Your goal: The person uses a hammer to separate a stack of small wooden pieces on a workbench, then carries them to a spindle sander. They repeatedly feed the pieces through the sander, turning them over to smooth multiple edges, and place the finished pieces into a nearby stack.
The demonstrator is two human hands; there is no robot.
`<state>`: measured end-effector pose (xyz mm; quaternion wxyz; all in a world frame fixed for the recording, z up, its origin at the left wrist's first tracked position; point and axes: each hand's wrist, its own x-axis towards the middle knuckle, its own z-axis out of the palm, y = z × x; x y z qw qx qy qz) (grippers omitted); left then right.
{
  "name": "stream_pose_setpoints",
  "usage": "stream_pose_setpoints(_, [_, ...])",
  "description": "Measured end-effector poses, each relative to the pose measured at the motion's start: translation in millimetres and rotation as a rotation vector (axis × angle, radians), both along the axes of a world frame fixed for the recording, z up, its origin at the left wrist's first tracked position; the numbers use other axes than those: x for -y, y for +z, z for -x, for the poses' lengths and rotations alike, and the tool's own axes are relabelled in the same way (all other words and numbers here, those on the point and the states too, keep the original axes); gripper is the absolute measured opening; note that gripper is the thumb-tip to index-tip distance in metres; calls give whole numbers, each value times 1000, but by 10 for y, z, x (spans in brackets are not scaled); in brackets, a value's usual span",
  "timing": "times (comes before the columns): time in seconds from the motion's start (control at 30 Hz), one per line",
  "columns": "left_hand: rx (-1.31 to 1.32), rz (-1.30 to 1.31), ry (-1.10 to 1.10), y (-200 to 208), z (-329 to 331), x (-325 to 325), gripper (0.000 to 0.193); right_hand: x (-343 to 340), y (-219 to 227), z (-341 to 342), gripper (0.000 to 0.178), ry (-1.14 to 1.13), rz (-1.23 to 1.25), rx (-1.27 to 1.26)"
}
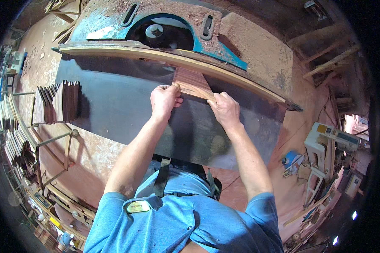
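My left hand (164, 100) pinches the near left corner of a striped reddish-brown wooden board (193, 81). The near right corner is gripped by my right hand (226, 109), fingers curled over the edge. The board lies flat on a dark metal machine table (122, 97), its far end up against a long wooden fence (232, 71). Behind the fence, a round metal spindle (154, 32) sits in a teal curved housing (191, 30). Whether the board's far edge touches a cutter is hidden by the fence.
Several dark wooden pieces (65, 102) stand stacked at the table's left end. A metal-framed rack (52, 141) beside them carries more pieces (19, 147). Sawdust covers the machine's back. At right are a white machine (318, 141) and a blue round object (292, 161) on the floor.
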<state>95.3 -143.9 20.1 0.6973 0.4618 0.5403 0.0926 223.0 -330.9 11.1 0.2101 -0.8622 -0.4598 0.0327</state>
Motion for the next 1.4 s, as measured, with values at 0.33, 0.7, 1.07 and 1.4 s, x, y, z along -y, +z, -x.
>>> stream_pose_setpoints(0.33, [-27,-10,45,85,49,-132,20,-165,-1,75,26,28,-2,-1])
stream_pose_setpoints(0.7, [-19,-9,59,28,209,-421,21,-443,-18,210,26,54,-28,7])
stream_pose_setpoints(1.07, [-2,-27,71,24,262,-532,22,-575,-20,279,25,62,-55,16])
stream_pose_setpoints(1.4, [8,-20,117,10,304,-620,18,-660,-31,339,26,44,-5,1])
